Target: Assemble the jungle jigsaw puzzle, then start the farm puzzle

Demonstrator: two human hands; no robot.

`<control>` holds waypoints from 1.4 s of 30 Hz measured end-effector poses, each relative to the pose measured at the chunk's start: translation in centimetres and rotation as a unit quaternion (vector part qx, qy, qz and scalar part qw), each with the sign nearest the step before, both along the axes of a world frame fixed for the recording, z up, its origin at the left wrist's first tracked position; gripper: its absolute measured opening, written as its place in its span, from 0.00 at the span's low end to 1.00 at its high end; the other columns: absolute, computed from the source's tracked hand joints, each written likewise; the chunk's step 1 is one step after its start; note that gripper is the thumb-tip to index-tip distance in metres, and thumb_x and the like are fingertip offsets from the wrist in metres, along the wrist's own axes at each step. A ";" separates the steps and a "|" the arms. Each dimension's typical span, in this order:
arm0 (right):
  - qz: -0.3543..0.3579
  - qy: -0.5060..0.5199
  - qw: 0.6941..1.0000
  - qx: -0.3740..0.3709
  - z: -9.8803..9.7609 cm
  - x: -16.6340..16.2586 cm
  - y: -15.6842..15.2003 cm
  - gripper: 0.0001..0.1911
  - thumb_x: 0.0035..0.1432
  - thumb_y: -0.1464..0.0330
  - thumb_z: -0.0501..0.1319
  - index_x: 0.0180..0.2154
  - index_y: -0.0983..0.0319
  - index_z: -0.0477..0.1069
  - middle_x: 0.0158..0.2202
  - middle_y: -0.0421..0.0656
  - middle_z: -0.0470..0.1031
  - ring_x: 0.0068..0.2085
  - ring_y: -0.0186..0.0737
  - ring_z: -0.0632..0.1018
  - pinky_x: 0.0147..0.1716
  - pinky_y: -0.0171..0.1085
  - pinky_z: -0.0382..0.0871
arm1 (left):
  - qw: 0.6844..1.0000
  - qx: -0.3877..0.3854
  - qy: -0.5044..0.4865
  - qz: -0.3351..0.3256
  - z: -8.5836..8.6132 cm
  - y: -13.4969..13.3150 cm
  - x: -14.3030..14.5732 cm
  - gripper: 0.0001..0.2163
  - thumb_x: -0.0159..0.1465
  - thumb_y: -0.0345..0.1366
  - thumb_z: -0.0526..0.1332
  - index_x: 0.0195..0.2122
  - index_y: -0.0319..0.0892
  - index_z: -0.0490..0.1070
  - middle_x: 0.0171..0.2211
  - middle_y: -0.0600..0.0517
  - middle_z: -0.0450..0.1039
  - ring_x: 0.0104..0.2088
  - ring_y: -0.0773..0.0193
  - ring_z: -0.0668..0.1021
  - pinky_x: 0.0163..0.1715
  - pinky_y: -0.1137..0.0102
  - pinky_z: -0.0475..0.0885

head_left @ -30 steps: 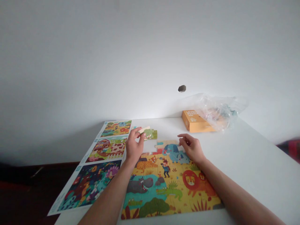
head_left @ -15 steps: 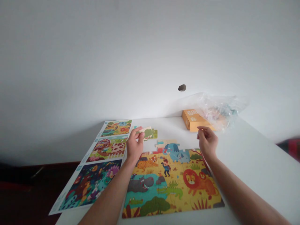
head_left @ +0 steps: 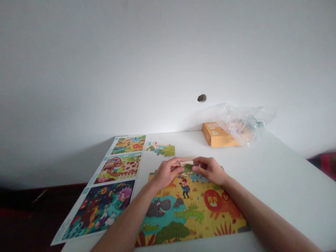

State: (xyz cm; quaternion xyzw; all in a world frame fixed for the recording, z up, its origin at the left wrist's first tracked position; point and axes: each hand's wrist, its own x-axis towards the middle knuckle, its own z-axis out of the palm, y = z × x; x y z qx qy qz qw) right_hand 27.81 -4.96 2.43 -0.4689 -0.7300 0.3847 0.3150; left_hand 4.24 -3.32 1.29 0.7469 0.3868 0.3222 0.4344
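Observation:
Between my two hands is a puzzle piece [head_left: 187, 166] with a cream top and a green patch. My left hand [head_left: 169, 171] pinches its left side, and my right hand [head_left: 208, 169] grips the right side. Both hands are over the back edge of a partly joined animal jigsaw puzzle [head_left: 191, 213], which shows a lion, a hippo, crocodiles and a person in a hat. My hands and the piece cover part of the elephants. Several loose puzzle pieces [head_left: 169, 150] lie behind the jigsaw, to the left.
A printed sheet with three pictures [head_left: 112, 175] lies along the table's left side. At the back right stands an orange puzzle box [head_left: 219, 136], with a clear plastic bag [head_left: 249, 127] partly over it. The wall behind has a hole [head_left: 202, 98].
My left hand has carried the puzzle piece right and toward me, over the jigsaw's back edge. My right hand has come left from near the box and taken hold of the piece too.

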 end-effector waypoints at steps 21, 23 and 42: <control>-0.294 0.119 0.944 0.086 -1.6 5.4 3.3 0.16 0.56 0.59 0.60 0.41 0.64 0.72 0.25 0.38 0.67 0.26 0.36 0.72 0.28 0.35 0.67 | 0.999 -0.005 0.018 -0.049 0.8 -0.5 0.0 0.11 0.62 0.32 0.60 0.45 0.38 0.75 0.38 0.47 0.79 0.38 0.64 0.80 0.42 0.69 0.76; -0.273 0.115 0.953 0.063 -1.5 6.1 3.5 0.17 0.54 0.59 0.61 0.40 0.65 0.72 0.24 0.38 0.67 0.26 0.35 0.71 0.27 0.34 0.66 | 0.998 0.003 0.026 -0.049 1.0 -0.5 0.0 0.11 0.62 0.31 0.60 0.44 0.38 0.76 0.38 0.46 0.80 0.38 0.63 0.80 0.41 0.69 0.76; -0.147 0.161 0.969 -0.113 0.0 6.8 2.8 0.23 0.47 0.56 0.67 0.41 0.63 0.69 0.22 0.35 0.69 0.20 0.32 0.70 0.17 0.32 0.64 | 0.996 0.036 0.048 -0.061 1.1 -0.6 -0.3 0.11 0.61 0.30 0.59 0.43 0.39 0.77 0.39 0.47 0.79 0.37 0.64 0.80 0.40 0.71 0.75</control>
